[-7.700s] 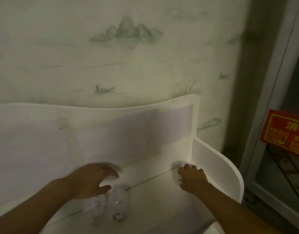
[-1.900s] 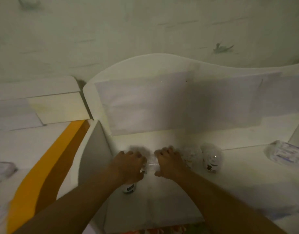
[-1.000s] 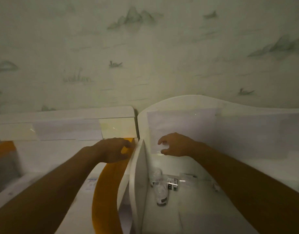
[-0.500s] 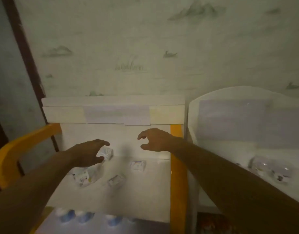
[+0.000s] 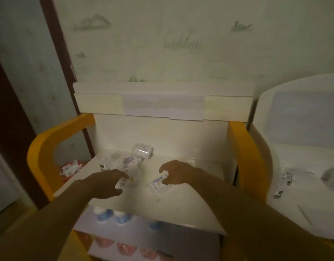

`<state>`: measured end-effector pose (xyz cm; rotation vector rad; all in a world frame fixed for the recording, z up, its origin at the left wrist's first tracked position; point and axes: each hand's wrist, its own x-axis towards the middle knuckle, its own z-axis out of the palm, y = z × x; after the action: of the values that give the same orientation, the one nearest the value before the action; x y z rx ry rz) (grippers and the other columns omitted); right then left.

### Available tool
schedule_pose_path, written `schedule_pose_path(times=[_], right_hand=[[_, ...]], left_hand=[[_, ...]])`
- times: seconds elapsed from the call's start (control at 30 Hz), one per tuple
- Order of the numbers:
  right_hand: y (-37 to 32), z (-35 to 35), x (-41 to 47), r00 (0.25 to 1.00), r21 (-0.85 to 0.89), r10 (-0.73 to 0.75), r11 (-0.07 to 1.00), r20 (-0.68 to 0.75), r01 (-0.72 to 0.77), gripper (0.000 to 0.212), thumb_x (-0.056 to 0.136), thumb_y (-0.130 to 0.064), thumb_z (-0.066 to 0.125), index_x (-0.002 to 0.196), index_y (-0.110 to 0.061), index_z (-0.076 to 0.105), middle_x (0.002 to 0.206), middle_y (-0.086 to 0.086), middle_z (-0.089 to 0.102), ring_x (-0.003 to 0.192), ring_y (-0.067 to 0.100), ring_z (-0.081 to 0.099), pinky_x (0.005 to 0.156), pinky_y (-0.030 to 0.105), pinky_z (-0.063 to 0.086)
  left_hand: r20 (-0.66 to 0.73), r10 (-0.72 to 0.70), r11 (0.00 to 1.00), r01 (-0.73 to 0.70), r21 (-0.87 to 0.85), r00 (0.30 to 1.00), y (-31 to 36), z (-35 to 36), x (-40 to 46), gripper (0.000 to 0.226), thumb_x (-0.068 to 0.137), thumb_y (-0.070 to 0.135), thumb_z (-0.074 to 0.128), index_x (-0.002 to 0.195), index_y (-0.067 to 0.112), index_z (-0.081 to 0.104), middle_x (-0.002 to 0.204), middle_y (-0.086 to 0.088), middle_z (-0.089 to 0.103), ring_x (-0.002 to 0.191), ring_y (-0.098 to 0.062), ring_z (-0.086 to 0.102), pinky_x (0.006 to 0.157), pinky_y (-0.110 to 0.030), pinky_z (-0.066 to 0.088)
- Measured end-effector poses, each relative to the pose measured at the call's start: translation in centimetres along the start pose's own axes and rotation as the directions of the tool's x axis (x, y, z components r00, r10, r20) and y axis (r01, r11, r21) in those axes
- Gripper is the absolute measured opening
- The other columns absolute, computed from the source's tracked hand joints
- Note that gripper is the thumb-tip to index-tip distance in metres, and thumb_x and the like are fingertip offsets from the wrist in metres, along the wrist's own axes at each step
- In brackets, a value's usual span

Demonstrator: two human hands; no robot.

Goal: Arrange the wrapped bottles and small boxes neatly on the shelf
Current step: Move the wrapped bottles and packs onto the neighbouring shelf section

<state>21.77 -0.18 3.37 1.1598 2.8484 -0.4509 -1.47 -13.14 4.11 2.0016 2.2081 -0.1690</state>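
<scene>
I face a white shelf (image 5: pixel 162 210) with orange side panels. On its top board lie wrapped bottles (image 5: pixel 113 162) at the back left, a clear-wrapped small box (image 5: pixel 143 151) against the back wall, and a small flat box (image 5: pixel 159 183) near the middle. My left hand (image 5: pixel 107 185) hovers over the left of the board with fingers spread, holding nothing. My right hand (image 5: pixel 174 174) reaches over the flat box with curved, spread fingers, just above or touching it. The dim, blurred picture hides whether there is contact.
An orange side panel (image 5: pixel 245 162) divides this shelf from a white shelf unit (image 5: pixel 298 147) on the right holding wrapped bottles (image 5: pixel 284 181). Lower shelves carry blue-capped items (image 5: pixel 113 215) and pink items (image 5: pixel 124 247). A dark door frame (image 5: pixel 64 72) stands left.
My view has swung left from the white unit to the orange-sided shelf. Both hands have dropped from in front of the back wall towards the items on the top board.
</scene>
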Motion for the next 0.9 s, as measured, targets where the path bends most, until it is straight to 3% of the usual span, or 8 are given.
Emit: schedule_pose_path(times=[0.1,0.23,0.47,0.6,0.77,0.9], right_hand=[[0.5,2.0,2.8,0.998,0.004,0.041,0.999,-0.046,-0.041,0.053,0.085,-0.042,0.064,0.134,-0.029,0.049,0.145,0.003,0.039,0.133,0.028,0.041,0.109,0.043,0.035],[0.7,5.4,5.7,0.996,0.025,0.034,0.999,0.08,-0.036,0.083,0.074,-0.059,0.071,0.144,-0.03,0.037,0.158,0.002,0.021,0.14,0.031,0.03,0.112,0.048,0.031],[2.4,6.5,9.9,0.999,0.057,0.02,0.998,0.048,-0.022,0.073,0.072,-0.062,0.069,0.134,-0.029,0.048,0.138,0.001,0.048,0.125,0.027,0.048,0.101,0.042,0.044],[3.6,6.5,10.8,0.997,0.048,0.048,0.998,0.053,-0.05,0.071,0.073,-0.067,0.065,0.132,-0.031,0.048,0.136,0.001,0.05,0.12,0.027,0.049,0.097,0.043,0.045],[3.5,6.3,10.5,0.993,0.0,0.048,0.999,0.109,-0.048,0.083,0.067,-0.064,0.074,0.137,-0.032,0.042,0.139,0.001,0.045,0.123,0.029,0.047,0.101,0.044,0.042],[2.8,5.1,9.8,0.99,0.003,0.098,0.995,0.1,-0.099,0.081,0.07,-0.057,0.075,0.139,-0.029,0.043,0.138,0.004,0.048,0.124,0.028,0.048,0.101,0.042,0.043]], left_hand=[[-0.029,-0.024,1.0,0.025,0.005,0.999,-2.1,1.0,0.9,0.06,0.088,0.042,0.061,0.142,0.033,0.035,0.151,0.007,0.037,0.136,-0.013,0.037,0.111,-0.03,0.032],[-0.044,-0.06,0.998,0.061,0.028,0.997,-3.7,2.5,2.5,0.073,0.087,0.044,0.062,0.148,0.031,0.023,0.157,0.005,0.025,0.143,-0.017,0.026,0.115,-0.035,0.029],[-0.158,-0.044,0.998,0.05,0.039,0.987,-2.4,2.7,8.0,0.076,0.087,0.047,0.06,0.149,0.03,0.019,0.154,0.0,0.028,0.134,-0.023,0.037,0.107,-0.038,0.038],[-0.131,-0.066,0.997,0.071,0.033,0.989,-1.3,3.4,10.4,0.084,0.082,0.055,0.063,0.149,0.032,0.016,0.157,0.0,0.02,0.136,-0.024,0.035,0.106,-0.042,0.039],[-0.053,-0.054,0.991,0.061,0.121,0.997,-1.3,4.2,12.4,0.089,0.075,0.056,0.069,0.147,0.032,0.021,0.152,-0.002,0.031,0.134,-0.027,0.035,0.103,-0.042,0.041],[-0.037,0.026,0.996,-0.029,-0.088,0.999,-2.0,1.6,13.2,0.087,0.064,0.062,0.072,0.139,0.035,0.035,0.142,0.003,0.048,0.123,-0.02,0.05,0.099,-0.039,0.047]])
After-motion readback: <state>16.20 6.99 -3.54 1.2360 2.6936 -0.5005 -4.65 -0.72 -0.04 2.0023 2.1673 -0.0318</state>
